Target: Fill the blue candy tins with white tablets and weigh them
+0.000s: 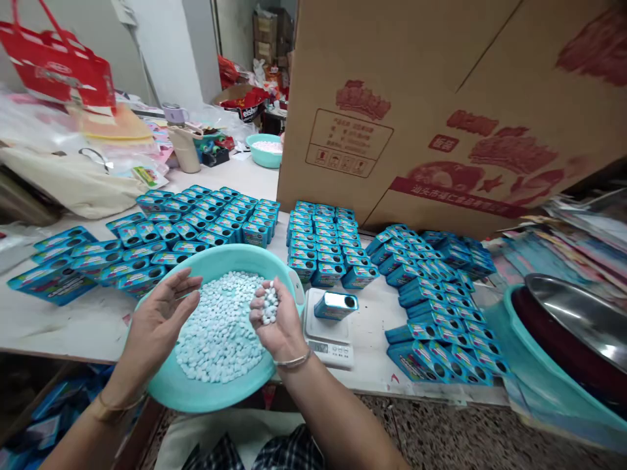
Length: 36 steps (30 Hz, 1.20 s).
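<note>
My left hand (164, 316) hovers over the left side of a turquoise basin (210, 398), fingers apart, holding nothing. The basin contains many small whitish candies (220, 333). My right hand (279, 320) is cupped above the basin's right side, its fingers curled around a small heap of candies (270, 305). Just right of that hand, a blue box (336, 305) with a dark round hole in its top lies on a white digital scale (329, 334).
Rows of similar blue boxes (326, 245) stand behind the basin and to the right. A large cardboard carton (426, 117) rises behind them. At the right edge are stacked basins (529, 339). A red bag (63, 75) and a tumbler (185, 149) are at the left.
</note>
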Motion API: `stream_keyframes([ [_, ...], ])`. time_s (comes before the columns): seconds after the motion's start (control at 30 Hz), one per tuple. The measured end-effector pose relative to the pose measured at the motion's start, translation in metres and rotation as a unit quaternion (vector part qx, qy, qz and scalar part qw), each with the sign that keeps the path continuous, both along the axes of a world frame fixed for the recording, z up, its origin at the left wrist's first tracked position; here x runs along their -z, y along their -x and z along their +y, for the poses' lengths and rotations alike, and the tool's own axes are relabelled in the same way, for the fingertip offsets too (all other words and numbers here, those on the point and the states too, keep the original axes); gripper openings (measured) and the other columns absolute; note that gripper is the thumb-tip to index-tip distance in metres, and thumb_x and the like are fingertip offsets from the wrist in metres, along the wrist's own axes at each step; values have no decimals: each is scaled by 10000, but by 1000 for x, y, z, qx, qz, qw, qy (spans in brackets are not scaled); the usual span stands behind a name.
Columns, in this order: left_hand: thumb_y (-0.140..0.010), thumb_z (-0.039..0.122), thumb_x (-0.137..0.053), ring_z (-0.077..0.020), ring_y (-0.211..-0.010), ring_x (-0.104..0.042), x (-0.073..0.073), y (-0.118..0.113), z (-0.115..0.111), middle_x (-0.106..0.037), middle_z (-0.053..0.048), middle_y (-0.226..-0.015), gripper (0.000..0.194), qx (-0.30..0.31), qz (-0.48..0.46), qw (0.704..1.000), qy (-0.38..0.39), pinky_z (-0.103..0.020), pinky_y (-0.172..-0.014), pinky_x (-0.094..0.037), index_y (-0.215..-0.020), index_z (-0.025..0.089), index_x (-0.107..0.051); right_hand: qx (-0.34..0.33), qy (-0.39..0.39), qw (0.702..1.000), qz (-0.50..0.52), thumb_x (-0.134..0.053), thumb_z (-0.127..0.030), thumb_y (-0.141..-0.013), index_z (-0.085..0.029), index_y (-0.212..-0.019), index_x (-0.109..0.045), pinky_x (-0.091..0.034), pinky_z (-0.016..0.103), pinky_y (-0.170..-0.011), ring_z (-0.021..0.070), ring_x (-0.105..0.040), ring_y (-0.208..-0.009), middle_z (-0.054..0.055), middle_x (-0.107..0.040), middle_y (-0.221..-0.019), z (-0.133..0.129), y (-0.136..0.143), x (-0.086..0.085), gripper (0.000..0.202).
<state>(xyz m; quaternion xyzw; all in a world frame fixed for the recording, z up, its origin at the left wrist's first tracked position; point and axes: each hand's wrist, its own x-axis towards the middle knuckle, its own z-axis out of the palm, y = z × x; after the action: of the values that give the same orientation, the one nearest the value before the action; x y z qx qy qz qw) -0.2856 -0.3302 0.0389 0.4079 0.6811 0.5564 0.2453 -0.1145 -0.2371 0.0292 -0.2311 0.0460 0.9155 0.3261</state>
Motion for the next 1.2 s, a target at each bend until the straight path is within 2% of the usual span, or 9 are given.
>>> stream_keyframes([
  [0.13, -814, 490, -635, -263, -1117, -607, -31, -31, 33, -634, -56, -1218, 596, 114, 68, 991, 4, -445, -976, -504, -1341, 267, -470, 136, -95, 986, -3, -491, -347, -925, -189, -802, -498, -252, 140, -364, 43, -362, -425, -63, -442, -620, 27, -66, -19, 201],
  [0.23, -803, 488, -661, -251, -1152, -587, -38, -71, 69, -611, -55, -1269, 642, 244, 146, 959, -1, -440, -1016, -469, -1366, 274, -439, 245, -155, 955, -62, -497, -350, -924, -193, -784, -486, -252, 146, -376, 42, -352, -435, -70, -414, -620, 44, -117, -29, 210],
  [0.4, -768, 432, -716, -278, -1283, -476, -11, -150, 128, -506, -115, -1398, 718, 419, 289, 861, -28, -454, -1073, -394, -1382, 215, -414, 345, -206, 899, -174, -560, -361, -886, -199, -803, -486, -363, 169, -470, 46, -382, -484, -75, -418, -652, 66, -158, -23, 197],
  [0.57, -743, 318, -725, -278, -1112, -597, 11, -198, 156, -640, -91, -1207, 561, 458, 337, 822, 7, -399, -932, -467, -1255, 193, -532, 362, -241, 870, -232, -593, -411, -855, -195, -802, -496, -381, 191, -503, 55, -393, -501, -71, -427, -653, 77, -155, -10, 243],
  [0.67, -757, 297, -692, -257, -991, -646, 13, -202, 158, -695, -51, -1072, 443, 459, 335, 823, 19, -348, -840, -469, -1178, 211, -582, 368, -263, 852, -263, -585, -424, -858, -192, -794, -505, -396, 203, -521, 60, -405, -507, -64, -442, -653, 77, -152, -7, 254],
  [0.77, -756, 283, -683, -259, -989, -644, 16, -199, 156, -698, -51, -1077, 424, 446, 335, 830, 18, -349, -844, -452, -1165, 214, -595, 372, -274, 844, -272, -578, -417, -865, -194, -788, -507, -399, 201, -521, 56, -402, -505, -62, -442, -656, 76, -149, -6, 247],
  [0.93, -746, 260, -688, -250, -938, -655, 23, -198, 154, -707, -50, -1036, 400, 440, 331, 834, 15, -362, -838, -457, -1136, 212, -614, 350, -231, 884, -206, -586, -386, -857, -206, -774, -481, -252, 160, -383, 38, -309, -420, -85, -397, -613, 82, -154, -3, 225],
  [1.07, -713, 322, -748, -287, -1058, -627, 24, -194, 152, -665, -97, -1166, 578, 442, 325, 836, 21, -403, -896, -470, -1241, 193, -552, 323, -199, 920, -97, -564, -295, -869, -208, -719, -429, -211, 149, -347, 38, -262, -380, -103, -353, -558, 88, -180, -6, 220],
  [1.2, -701, 390, -774, -300, -1234, -526, 17, -172, 145, -536, -155, -1356, 778, 451, 286, 845, 32, -445, -1009, -439, -1362, 165, -432, 349, -195, 917, -13, -528, -239, -888, -207, -710, -419, -233, 153, -350, 43, -311, -390, -92, -400, -561, 84, -218, -13, 211],
])
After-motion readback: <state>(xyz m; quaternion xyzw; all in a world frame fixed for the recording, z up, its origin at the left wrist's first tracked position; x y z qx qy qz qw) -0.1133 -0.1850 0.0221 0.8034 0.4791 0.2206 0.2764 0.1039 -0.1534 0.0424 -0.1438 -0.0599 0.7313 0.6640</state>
